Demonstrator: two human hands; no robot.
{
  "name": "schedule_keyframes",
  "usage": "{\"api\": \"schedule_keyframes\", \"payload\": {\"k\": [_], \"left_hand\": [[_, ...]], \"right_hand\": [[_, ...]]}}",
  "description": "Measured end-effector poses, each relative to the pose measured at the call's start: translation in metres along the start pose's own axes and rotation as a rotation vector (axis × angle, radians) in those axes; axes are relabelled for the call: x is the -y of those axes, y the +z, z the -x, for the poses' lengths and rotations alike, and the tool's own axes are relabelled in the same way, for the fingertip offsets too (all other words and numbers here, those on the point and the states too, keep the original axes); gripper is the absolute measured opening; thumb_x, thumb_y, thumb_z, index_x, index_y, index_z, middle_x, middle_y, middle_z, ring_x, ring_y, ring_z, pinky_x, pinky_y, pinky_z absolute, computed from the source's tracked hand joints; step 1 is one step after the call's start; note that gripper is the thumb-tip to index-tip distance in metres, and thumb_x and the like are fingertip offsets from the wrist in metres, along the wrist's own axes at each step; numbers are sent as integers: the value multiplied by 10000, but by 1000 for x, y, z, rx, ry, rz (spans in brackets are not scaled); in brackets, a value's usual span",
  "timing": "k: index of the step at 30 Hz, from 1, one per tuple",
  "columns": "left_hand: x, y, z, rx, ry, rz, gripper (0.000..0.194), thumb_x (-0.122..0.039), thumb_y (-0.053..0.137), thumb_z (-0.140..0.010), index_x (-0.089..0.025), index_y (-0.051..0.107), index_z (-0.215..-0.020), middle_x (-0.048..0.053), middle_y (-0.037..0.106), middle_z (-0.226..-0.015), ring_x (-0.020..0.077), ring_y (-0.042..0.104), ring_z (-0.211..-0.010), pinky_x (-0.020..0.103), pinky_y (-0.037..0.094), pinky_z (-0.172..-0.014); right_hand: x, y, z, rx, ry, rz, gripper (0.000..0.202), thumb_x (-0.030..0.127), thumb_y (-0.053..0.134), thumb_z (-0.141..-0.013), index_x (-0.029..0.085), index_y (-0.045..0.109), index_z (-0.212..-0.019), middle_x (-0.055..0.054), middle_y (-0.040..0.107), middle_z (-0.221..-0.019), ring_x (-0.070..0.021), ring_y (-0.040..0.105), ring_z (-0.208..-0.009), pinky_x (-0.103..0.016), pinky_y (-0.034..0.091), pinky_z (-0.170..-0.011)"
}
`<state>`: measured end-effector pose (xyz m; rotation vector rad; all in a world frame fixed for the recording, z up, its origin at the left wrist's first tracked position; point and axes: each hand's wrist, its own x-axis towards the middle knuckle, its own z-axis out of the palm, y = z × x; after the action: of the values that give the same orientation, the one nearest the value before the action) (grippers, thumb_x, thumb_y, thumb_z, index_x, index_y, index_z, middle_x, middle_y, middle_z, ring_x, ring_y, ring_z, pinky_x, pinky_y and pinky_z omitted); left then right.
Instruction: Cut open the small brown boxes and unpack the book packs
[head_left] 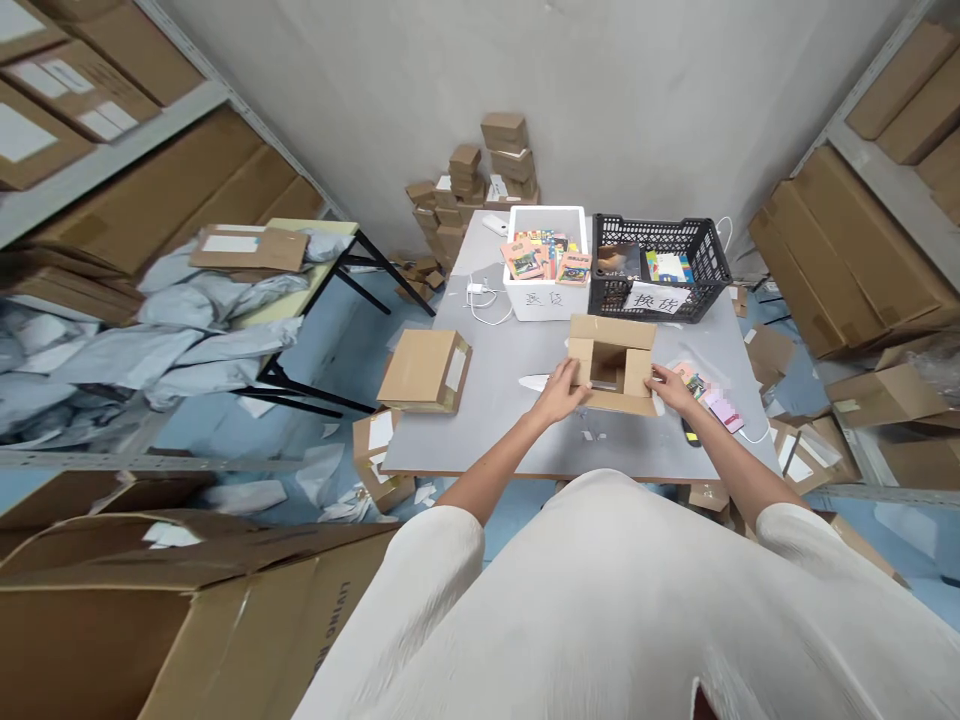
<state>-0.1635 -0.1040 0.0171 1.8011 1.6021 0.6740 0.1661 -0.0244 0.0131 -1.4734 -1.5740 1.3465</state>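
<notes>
While both forearms stretch out from a cream-white garment at the near edge of the grey rectangular worktop [510,400], the two hands close on a small open brown cardboard box [613,366] that sits near the middle of that worktop, a little toward its right side. The left hand [559,391] grips the box's left wall, fingers curled over the near left corner. The right hand [670,388] presses against the right wall, fingers narrow and bent around the flap there. The box's top flaps stand open, showing a dark hollow inside.

Just right of the right hand, close to the right edge, lies a loose pile of pink and coloured cards [709,398]. A closed flat brown cardboard carton [424,370] rests at the left edge, overhanging it slightly. Beyond the open box, a white foam bin with colourful packets [545,260] stands beside a black plastic lattice basket [660,262] at the far edge; each carries a white handwritten label. A white cable [484,297] curls just left of the foam bin. Behind the far edge, small brown cartons [480,185] are stacked against the wall.
</notes>
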Motion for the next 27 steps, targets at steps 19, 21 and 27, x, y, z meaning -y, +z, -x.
{"api": "schedule_keyframes", "payload": {"k": [19,21,27], "left_hand": [[129,-104,53,-80,-298,-161,845,-677,482,-1058,-198,341,-1740,202,209,-1866,439,278,-1697,607,296,-1338],[136,-106,55,-71,-342,-181,828,-660,501,-1055,-210,360,-1735,198,254,-1856,480,267,-1692,667,233,-1347],[133,-104,54,-67,-316,-225,731,-635,405,-1106,-254,381,-1729,177,390,-1801,452,243,-1701,741,107,-1352]], "right_hand": [[42,211,-82,254,-47,28,671,407,786,-797,281,673,-1446,-39,750,-1451,-240,731,-1069,-448,591,-1115],[44,221,-85,280,-53,41,681,400,797,-803,276,675,-1462,-50,749,-1449,-252,735,-1086,-458,586,-1123],[36,221,-92,264,-46,110,750,435,785,-861,279,634,-1579,-89,652,-1619,-311,716,-1265,-517,523,-1217]]}}
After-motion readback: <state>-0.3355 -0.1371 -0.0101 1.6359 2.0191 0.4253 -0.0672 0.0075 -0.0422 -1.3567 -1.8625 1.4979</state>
